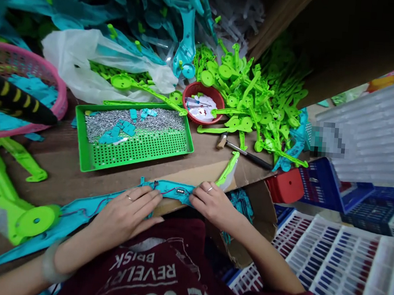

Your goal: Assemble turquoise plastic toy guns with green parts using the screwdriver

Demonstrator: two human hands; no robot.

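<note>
A long turquoise plastic shell half (171, 190), tapering to a point at the left like a toy sword, lies along the table's near edge. Thin wires run inside it, and a small part with metal coils sits between my hands. My left hand (136, 205) lies over its middle, fingers together across the shell and thumb along the near side. The fingers of my right hand (211, 202) are curled around the shell's right end, hiding that tip. Just beyond my right hand is a bright green plastic piece (228, 170).
A green tray (135, 149) holds screws and small turquoise pieces. Around it are a pink basket (63, 94), a red basket (188, 112), a hammer (247, 156) and heaped green parts (252, 97). Green pieces (12, 196) lie left; a cardboard box (267, 207) and crates (338, 263) stand right.
</note>
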